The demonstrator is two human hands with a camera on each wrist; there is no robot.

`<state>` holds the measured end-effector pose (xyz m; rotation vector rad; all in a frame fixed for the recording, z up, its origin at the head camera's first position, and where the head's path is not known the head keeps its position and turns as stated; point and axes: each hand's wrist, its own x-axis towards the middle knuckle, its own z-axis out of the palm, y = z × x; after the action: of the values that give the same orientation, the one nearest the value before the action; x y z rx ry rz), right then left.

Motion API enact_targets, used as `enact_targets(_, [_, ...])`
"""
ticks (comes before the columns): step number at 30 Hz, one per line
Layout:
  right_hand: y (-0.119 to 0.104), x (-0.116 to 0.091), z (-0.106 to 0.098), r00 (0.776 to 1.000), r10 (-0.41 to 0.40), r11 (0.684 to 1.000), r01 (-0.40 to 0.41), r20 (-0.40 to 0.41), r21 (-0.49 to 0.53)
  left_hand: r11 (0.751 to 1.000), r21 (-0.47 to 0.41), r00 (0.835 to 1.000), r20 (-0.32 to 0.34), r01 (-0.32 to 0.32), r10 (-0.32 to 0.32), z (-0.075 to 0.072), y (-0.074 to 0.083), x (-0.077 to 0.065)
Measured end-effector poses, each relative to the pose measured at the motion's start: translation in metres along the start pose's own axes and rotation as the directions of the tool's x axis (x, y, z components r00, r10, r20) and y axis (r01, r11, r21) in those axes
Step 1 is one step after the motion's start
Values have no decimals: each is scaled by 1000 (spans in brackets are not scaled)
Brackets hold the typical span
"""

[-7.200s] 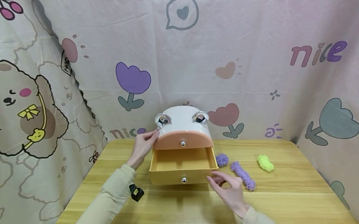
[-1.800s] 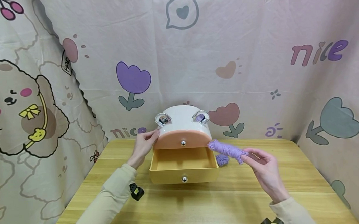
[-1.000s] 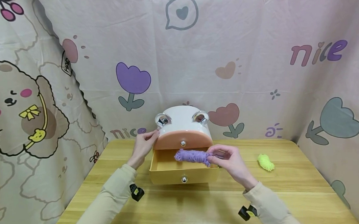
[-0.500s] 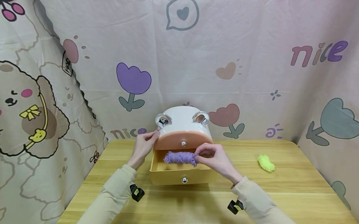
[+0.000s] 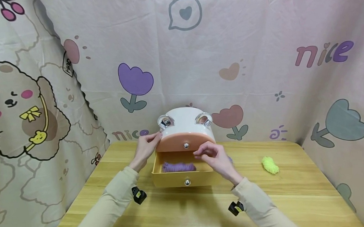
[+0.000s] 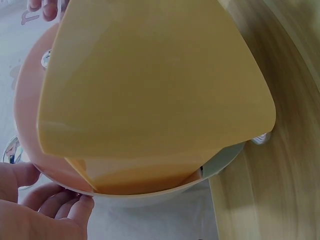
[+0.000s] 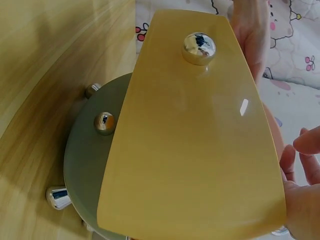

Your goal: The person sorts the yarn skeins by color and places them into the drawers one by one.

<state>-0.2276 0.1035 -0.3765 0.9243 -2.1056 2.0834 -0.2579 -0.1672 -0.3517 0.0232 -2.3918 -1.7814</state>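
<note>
A white, rounded chest of small drawers (image 5: pixel 185 122) with two chrome rings on top stands on the table. Its pink top drawer (image 5: pixel 171 143) is closed, while the yellow drawer (image 5: pixel 170 180) below is pulled out. Inside that drawer lies a purple yarn skein (image 5: pixel 178 167) along the front wall. My left hand (image 5: pixel 144 149) grips the chest's left edge with thumb and fingers. Above the yellow drawer's right side is my right hand (image 5: pixel 216 159), fingers loosely bent, nothing held. A second purple skein (image 5: pixel 230 159) is mostly hidden behind it.
A neon yellow-green skein (image 5: pixel 269 165) lies on the wooden table (image 5: pixel 297 186) to the right. In the right wrist view, a grey-green lower drawer front (image 7: pixel 90 165) with a chrome knob shows beneath the yellow one. A printed curtain (image 5: pixel 245 28) hangs behind.
The right hand picked up the longer purple skein from the table, carried it left over the yellow drawer and let it drop inside. The left hand has stayed on the chest.
</note>
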Motion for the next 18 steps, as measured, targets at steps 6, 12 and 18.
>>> enact_targets(6, [-2,-2,-6,999,-34,999,33,-34,-19,1000,-3,1000,2,-1,1,0,0,0])
enact_targets(12, [-3,-4,-10,998,-35,998,32,-57,-54,1000,-3,1000,4,-2,2,0,1,0])
enact_targets(18, [1,-7,-17,993,-57,998,55,-108,-16,1000,-4,1000,3,-2,2,0,0,0])
